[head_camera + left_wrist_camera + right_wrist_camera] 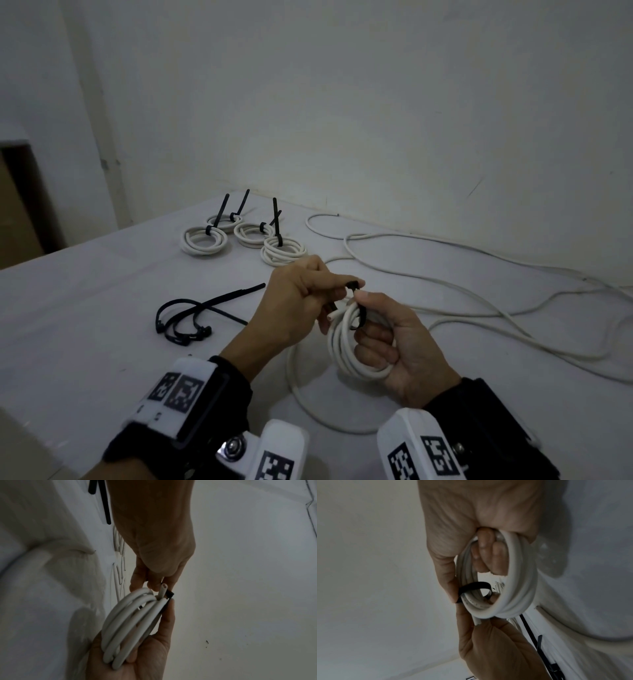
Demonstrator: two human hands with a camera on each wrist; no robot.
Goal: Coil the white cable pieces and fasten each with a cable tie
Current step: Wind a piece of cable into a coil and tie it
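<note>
My right hand (383, 342) grips a white cable coil (342, 349) just above the table, fingers curled through its loops. A black cable tie (362, 313) is wrapped around the coil's top. My left hand (339, 294) pinches the tie's head between thumb and forefinger, touching the right thumb. In the left wrist view the left hand (154, 585) meets the coil (123, 622) at the tie (170, 595), beside a cut cable end. In the right wrist view the right hand (488, 555) holds the coil (522, 588) with the tie (474, 585) looped round it.
Several tied coils (253, 236) lie at the back of the white table (85, 325), their tie tails sticking up. Loose black cable ties (191, 315) lie to the left of my hands. Long uncoiled white cable (445, 284) snakes across the right side and under my hands. A wall stands behind.
</note>
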